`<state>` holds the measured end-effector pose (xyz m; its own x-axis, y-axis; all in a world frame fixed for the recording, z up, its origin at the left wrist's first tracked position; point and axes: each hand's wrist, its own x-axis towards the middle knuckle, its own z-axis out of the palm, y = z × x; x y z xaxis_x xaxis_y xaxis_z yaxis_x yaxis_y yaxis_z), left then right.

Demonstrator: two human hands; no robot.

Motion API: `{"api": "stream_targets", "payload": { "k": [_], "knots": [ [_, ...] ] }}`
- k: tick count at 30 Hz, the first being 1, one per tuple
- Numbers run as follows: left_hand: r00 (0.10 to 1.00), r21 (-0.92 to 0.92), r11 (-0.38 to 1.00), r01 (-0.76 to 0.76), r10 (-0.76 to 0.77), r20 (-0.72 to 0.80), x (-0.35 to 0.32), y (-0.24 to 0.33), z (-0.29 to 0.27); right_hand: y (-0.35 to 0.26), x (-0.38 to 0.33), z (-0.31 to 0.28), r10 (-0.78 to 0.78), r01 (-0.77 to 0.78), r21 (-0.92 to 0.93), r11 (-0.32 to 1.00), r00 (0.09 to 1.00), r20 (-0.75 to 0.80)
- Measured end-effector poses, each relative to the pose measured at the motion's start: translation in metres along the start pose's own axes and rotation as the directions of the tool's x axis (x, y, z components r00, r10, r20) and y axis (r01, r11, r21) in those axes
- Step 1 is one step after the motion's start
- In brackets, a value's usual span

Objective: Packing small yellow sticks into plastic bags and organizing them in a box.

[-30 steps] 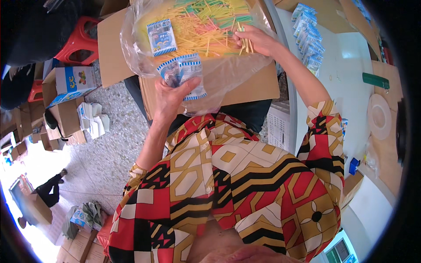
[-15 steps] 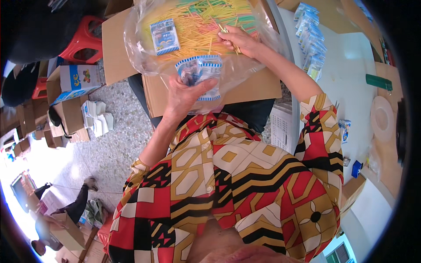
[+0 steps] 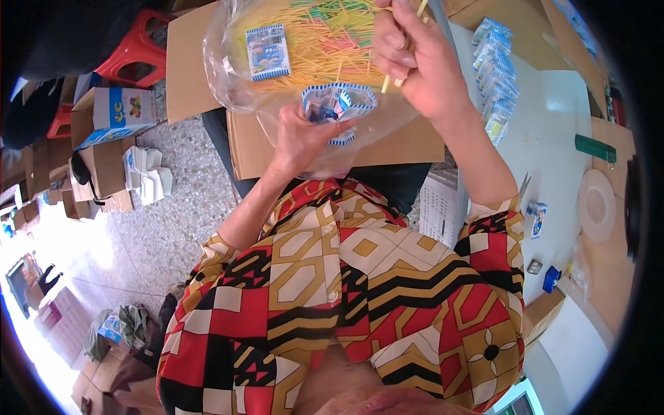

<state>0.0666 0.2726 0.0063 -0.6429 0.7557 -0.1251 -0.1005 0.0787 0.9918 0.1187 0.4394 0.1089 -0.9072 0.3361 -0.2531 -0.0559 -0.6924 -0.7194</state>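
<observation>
My left hand [image 3: 297, 138] grips a small blue-and-white packet [image 3: 357, 102] with its striped mouth spread apart. To the right and higher up, my right hand [image 3: 427, 72] is closed around a few thin yellow sticks [image 3: 387, 84], whose ends poke out above and below the fingers. Beyond both hands lies a heap of thin yellow, green and pink sticks [image 3: 315, 59] inside a clear plastic bag [image 3: 225, 86], set in a cardboard box [image 3: 187, 76]. Another blue-and-white packet [image 3: 268, 52] rests flat on the heap's left side.
On the pale table [image 3: 543, 149] at right lies an overlapping row of packets [image 3: 496, 76]. Farther right are a green tool [image 3: 596, 149] and a white ring [image 3: 598, 197]. A red stool [image 3: 142, 59] and a printed carton [image 3: 124, 117] stand at left.
My right hand has risen from the heap with the sticks and come nearer. My left hand has shifted slightly right, and the packet's mouth now gapes wider. The person at lower left has gone from view.
</observation>
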Motion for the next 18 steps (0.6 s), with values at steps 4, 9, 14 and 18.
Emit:
{"api": "stream_targets", "payload": {
  "k": [4, 9, 14, 18],
  "knots": [
    [1.000, 0.009, 1.000, -0.014, 0.014, 0.003, 0.007, -0.002, 0.002, 0.006, -0.005, 0.022, -0.101, 0.122, -0.205, 0.971, 0.989, 0.108],
    [0.999, 0.078, 0.996, -0.038, 0.037, 0.019, 0.012, 0.005, 0.006, 0.016, -0.005, 0.009, -0.148, 0.207, -0.351, 0.913, 0.971, 0.186],
    [0.998, -0.011, 0.999, -0.050, 0.051, 0.030, 0.015, 0.005, 0.007, 0.007, -0.005, 0.012, -0.206, 0.371, -0.563, 0.738, 0.919, 0.335],
    [0.997, -0.012, 0.997, -0.072, 0.073, 0.031, 0.017, 0.013, 0.007, 0.016, 0.002, 0.000, -0.282, 0.493, -0.615, 0.616, 0.867, 0.412]
  ]
}}
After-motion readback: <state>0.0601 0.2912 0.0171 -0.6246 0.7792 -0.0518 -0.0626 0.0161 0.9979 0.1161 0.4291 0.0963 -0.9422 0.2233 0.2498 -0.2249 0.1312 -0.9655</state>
